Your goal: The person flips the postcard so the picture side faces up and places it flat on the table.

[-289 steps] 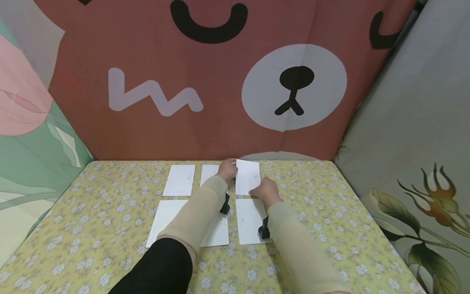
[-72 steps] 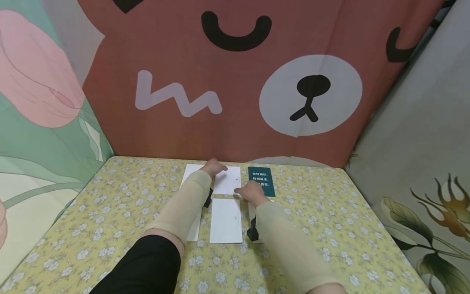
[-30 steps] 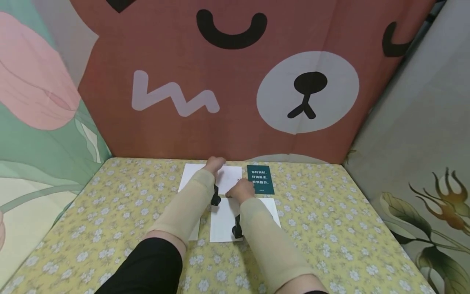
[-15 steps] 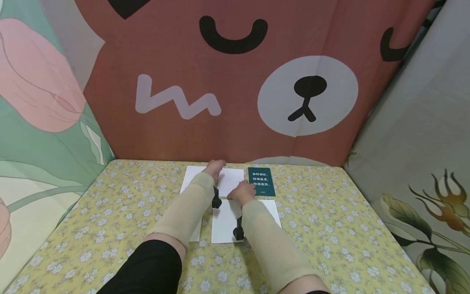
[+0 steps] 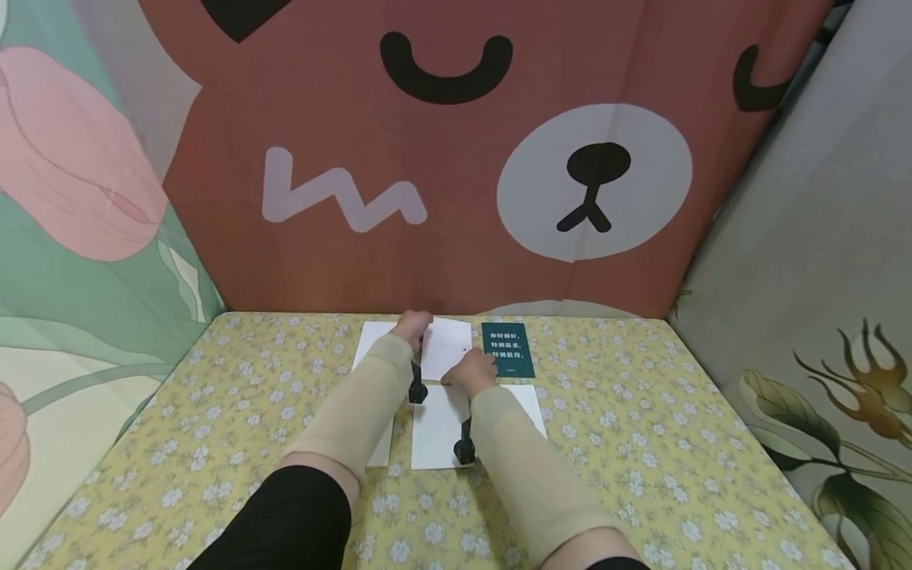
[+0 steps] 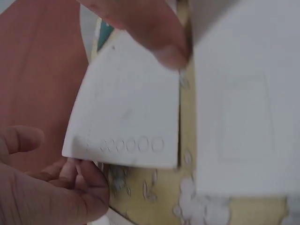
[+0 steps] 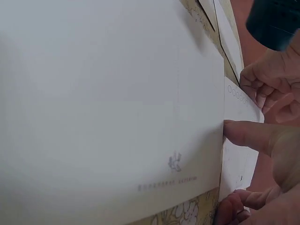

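The right hand [image 7: 288,168] touches a white card [image 7: 236,157] beside another card [image 7: 108,103].

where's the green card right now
In the head view, the green card lies right of centre near the back edge of the floral tablecloth, with a back-row white card to its left and a front-row white card just nearer.

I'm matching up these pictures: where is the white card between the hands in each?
Head: white card, just below centre.
Left wrist: white card, left of centre.
Right wrist: white card, towards right edge, partly hidden.
Shared landmark: the left hand at its far corner.
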The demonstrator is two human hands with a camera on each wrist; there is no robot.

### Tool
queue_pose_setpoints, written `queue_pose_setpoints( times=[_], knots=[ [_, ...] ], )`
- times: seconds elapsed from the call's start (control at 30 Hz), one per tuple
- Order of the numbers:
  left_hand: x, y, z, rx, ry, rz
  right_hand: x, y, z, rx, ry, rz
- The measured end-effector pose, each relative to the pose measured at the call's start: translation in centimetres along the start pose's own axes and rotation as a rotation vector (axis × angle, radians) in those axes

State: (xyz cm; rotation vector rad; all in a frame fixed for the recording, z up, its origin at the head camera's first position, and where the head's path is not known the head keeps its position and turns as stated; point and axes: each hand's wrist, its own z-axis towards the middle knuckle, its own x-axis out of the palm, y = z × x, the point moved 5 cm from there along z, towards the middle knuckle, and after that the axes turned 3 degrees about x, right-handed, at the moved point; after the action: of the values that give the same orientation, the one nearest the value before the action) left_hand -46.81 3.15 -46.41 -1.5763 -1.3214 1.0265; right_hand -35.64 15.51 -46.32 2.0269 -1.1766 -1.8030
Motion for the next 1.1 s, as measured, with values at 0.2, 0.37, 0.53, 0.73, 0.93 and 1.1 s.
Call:
queue_pose_setpoints(
  times=[0.2,0.37,0.53,0.73,0.93,1.1],
  knots=[
    [-2.2,1.0,1.9,0.122,-0.032,0.085,0.7,0.0,0.0,-0.032,-0.032,0.044],
    [-2.8,0.4,-0.1,0.129,-0.011,0.068,0.7,-0.1,0.2,-0.06,-0.044,0.091],
    [-3.0,0.6,0.8,0.119,0.046,0.004,0.3,-0.7,0.6,-0.08,-0.078,0.239],
    [-3.3,0.5,0.5,0.108,0.036,-0.013,0.0,-1.2,1.2,-0.074,-0.106,0.302],
    [-3.5,0.0,-0.3,0.14,0.014,-0.042,-0.2,-1.3,1.4,-0.061,-0.082,0.31],
    [-3.3,-0.9,-0.5,0.163,0.109,-0.147,-0.5,-1.5,1.4,-0.055,-0.033,0.368]
  ],
)
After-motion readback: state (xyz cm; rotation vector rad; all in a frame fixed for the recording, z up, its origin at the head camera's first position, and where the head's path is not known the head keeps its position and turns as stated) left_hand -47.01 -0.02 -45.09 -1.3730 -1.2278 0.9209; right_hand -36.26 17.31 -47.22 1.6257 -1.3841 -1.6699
